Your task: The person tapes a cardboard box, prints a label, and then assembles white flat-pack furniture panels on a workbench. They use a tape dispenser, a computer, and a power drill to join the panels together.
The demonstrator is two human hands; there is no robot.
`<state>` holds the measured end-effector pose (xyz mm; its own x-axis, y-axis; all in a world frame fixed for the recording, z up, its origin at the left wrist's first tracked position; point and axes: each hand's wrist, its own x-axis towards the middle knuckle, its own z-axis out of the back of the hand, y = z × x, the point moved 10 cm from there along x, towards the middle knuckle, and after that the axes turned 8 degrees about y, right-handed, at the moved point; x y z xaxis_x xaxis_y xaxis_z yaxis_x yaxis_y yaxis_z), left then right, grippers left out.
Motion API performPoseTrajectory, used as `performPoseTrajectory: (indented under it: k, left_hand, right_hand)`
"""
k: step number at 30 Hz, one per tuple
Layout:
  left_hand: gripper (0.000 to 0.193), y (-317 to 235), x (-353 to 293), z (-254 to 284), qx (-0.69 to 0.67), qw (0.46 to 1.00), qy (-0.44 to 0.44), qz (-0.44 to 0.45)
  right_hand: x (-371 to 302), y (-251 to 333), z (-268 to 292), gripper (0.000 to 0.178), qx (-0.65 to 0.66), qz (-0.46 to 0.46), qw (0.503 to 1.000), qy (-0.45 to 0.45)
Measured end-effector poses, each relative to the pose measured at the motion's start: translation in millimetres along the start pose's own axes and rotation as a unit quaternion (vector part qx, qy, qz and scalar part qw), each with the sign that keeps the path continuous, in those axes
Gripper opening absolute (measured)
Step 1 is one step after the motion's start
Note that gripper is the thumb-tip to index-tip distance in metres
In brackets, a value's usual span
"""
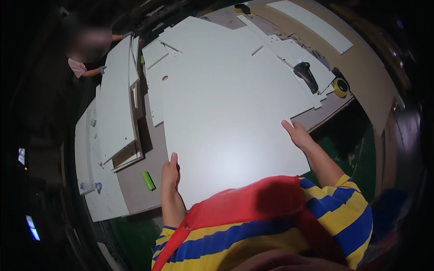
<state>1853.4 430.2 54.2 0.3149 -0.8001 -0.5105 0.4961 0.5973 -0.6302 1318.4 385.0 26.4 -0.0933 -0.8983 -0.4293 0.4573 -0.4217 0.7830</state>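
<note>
A large white board (226,108) with a round hole near its left edge lies in front of me, its near end close to my red apron. My left hand (170,171) grips the board's left edge, thumb on top and fingers hidden underneath. On the opposite edge my right hand (297,133) holds it the same way, also with the fingers mostly out of sight. Beneath and beyond it are more white panels (296,50), partly covered. A black handheld tool (306,77) with a grip rests on the panels at the right.
At the upper left a co-worker's gloved hand (102,70) touches a stack of white panels (118,99). A green cylinder (148,180) lies on the table left of me. Yellow tape rolls (340,87) sit at right and far. Brown sheet material (368,77) borders the right.
</note>
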Motion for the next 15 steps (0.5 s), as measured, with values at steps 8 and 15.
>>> performPoseTrajectory:
  k: [8,15]
  left_hand:
    - [0.065,33.2,-9.6,-100.8,-0.261,0.964,0.005,-0.042]
    - [0.06,-61.4,70.6,-124.4,-0.309,0.949,-0.032,-0.06]
  right_hand:
    - [48.5,-15.4,62.2,0.052,0.12,0.07,0.988,0.062]
    - [219.4,-20.7,80.8,0.044,0.047,0.121,0.99,-0.057]
